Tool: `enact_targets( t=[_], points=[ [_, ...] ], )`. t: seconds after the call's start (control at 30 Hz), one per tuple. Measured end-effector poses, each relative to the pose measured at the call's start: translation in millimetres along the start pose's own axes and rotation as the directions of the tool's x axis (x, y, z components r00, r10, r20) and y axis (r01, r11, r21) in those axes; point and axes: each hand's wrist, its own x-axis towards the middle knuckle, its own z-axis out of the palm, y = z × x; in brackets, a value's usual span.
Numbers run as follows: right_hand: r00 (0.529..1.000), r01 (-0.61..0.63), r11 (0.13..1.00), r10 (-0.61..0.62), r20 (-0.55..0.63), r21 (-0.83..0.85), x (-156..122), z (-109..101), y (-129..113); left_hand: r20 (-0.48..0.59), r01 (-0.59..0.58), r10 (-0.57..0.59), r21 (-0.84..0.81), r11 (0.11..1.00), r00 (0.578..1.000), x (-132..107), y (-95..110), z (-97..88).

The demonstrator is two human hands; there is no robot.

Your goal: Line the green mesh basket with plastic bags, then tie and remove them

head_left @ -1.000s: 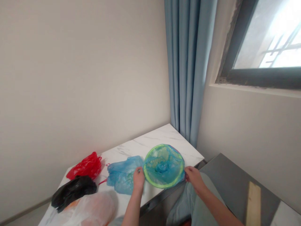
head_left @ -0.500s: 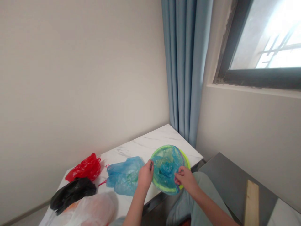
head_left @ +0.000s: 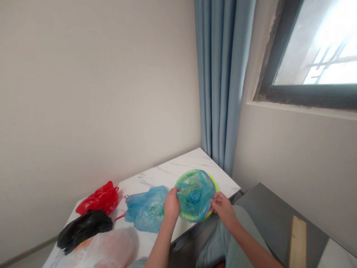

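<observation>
A round green-rimmed mesh basket (head_left: 195, 193) with blue netting lies on the white marble table (head_left: 181, 167) near its front edge. My left hand (head_left: 171, 205) grips the basket's left rim with curled fingers. Closed on the right rim is my right hand (head_left: 221, 207). A crumpled blue plastic bag (head_left: 146, 208) lies on the table just left of my left hand.
A red plastic bag (head_left: 100, 199), a black bag (head_left: 82, 229) and a pale translucent bag (head_left: 107, 249) lie at the table's left end. A blue curtain (head_left: 220, 82) hangs behind the table. A window (head_left: 315, 48) is at upper right. A dark surface (head_left: 273, 227) with a wooden strip (head_left: 296, 242) sits at lower right.
The basket's hoop has been drawn narrower between my hands. My right hand moved left from the far right rim toward the left hand, and the basket shifted slightly right on the table.
</observation>
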Motion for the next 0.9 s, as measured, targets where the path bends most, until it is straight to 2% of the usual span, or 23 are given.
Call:
enact_targets(
  t=[0.13,0.23,0.33,0.4,0.47,0.53,0.6,0.67,0.73,0.8,0.9],
  points=[
    [0.999,0.02,1.0,-0.019,0.028,-0.024,-1.7,-9.4,10.8,-0.002,-0.042,0.043,0.069,0.997,0.999,0.7,5.8,2.0],
    [0.995,0.068,0.996,-0.064,0.077,-0.063,-3.0,-11.0,13.2,-0.087,-0.021,0.021,0.002,1.0,0.996,4.6,10.6,3.5],
    [0.989,0.016,0.998,-0.006,0.147,-0.068,-5.0,-11.7,10.5,-0.214,0.116,-0.163,-0.218,0.969,0.963,11.7,10.5,4.0],
    [0.978,-0.042,0.995,0.058,0.2,-0.086,-6.0,-14.2,7.6,-0.228,0.231,-0.345,-0.411,0.882,0.911,15.3,7.8,3.6],
    [0.972,-0.049,0.99,0.077,0.221,-0.131,-4.5,-20.1,3.3,-0.192,0.317,-0.505,-0.582,0.749,0.842,14.7,4.5,3.1],
    [0.982,0.004,0.982,0.032,0.185,-0.188,1.5,-29.4,-3.8,-0.13,0.372,-0.625,-0.705,0.604,0.77,7.5,2.2,3.1],
    [0.994,0.065,0.968,-0.04,0.104,-0.242,12.4,-40.2,-14.7,-0.057,0.415,-0.697,-0.768,0.488,0.715,-6.6,2.0,4.3],
    [0.998,0.064,0.959,-0.064,0.009,-0.276,27.2,-49.7,-28.6,0.08,0.48,-0.735,-0.804,0.352,0.674,-25.7,4.2,6.7],
    [0.997,0.017,0.959,-0.038,-0.069,-0.283,44.2,-55.3,-43.1,0.286,0.562,-0.72,-0.809,0.173,0.632,-46.4,8.0,9.1],
    [0.995,-0.013,0.955,-0.018,-0.101,-0.297,62.9,-55.6,-55.8,0.504,0.65,-0.66,-0.76,-0.032,0.557,-64.8,12.5,10.6],
    [0.994,-0.084,0.941,0.055,-0.097,-0.327,94.5,-46.6,-66.9,0.721,0.719,-0.519,-0.644,-0.259,0.459,-82.7,19.4,10.2]
  ],
)
